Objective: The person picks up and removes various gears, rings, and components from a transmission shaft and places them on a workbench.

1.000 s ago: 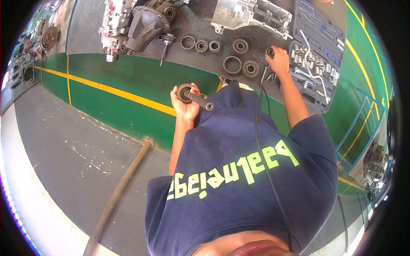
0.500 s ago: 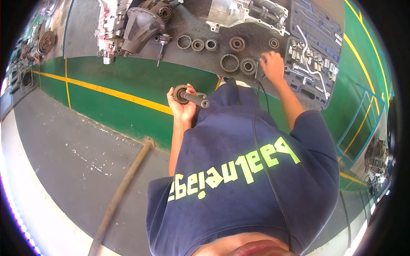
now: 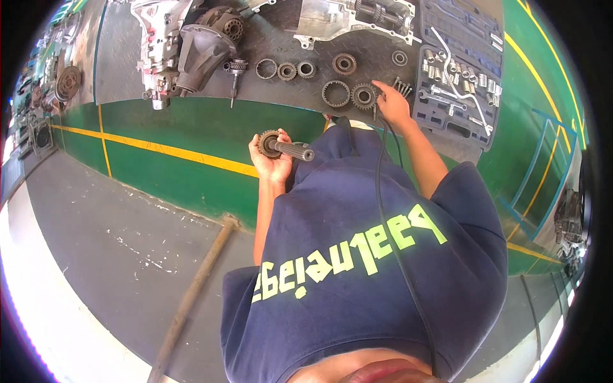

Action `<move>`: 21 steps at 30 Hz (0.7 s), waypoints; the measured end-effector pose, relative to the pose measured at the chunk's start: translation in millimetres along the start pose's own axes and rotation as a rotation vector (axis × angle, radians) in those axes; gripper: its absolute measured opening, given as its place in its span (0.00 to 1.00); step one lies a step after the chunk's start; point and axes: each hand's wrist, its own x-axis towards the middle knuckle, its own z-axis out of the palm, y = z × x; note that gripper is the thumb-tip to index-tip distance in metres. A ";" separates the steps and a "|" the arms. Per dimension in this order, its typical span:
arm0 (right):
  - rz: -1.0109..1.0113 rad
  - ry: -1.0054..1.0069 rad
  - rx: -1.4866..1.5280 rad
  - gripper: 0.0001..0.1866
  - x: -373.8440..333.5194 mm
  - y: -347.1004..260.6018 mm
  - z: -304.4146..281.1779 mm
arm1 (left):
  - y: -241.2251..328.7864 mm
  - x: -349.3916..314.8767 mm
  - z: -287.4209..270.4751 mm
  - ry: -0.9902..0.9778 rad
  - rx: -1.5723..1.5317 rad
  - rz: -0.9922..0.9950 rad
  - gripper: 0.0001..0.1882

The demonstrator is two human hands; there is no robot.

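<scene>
I find my left hand (image 3: 273, 168) closed around the geared shaft (image 3: 294, 150) at its toothed end. My right hand (image 3: 394, 108), thumb and index parted, is beside the bench (image 3: 281, 93) gear (image 3: 358, 96); contact unclear. Shaft needs firm support.

- The light is bright.
- The white strip (image 3: 38, 287) at lower left glares, with a purple edge.
- The tabletop (image 3: 274, 38) looks bent.
- Corners are black.
</scene>
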 end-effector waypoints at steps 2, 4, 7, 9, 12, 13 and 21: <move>-0.149 0.024 -0.081 0.39 1.3 -4.5 -1.5 | -0.1 -1.3 -1.8 0.000 0.003 0.003 0.31; -0.372 0.123 -0.270 0.46 0.7 -11.5 1.6 | -0.6 -2.3 -3.9 0.002 0.011 0.019 0.31; -0.396 -0.058 -0.358 0.55 1.2 -24.8 12.7 | -1.3 -2.9 -5.9 -0.026 0.011 0.016 0.31; -0.376 0.005 -0.429 0.51 4.4 -29.9 16.3 | -2.5 -3.1 -6.7 -0.012 0.017 0.018 0.31; -0.344 0.038 -0.472 0.45 12.8 -30.3 14.0 | -3.8 -5.3 -7.7 0.013 0.029 0.046 0.31; -0.331 0.045 -0.471 0.45 16.1 -28.0 10.7 | -4.2 -6.7 -8.6 0.020 0.035 0.055 0.31; -0.130 0.186 -0.462 0.45 51.3 -7.6 -21.6 | -5.4 -11.7 -15.8 0.027 0.047 0.087 0.31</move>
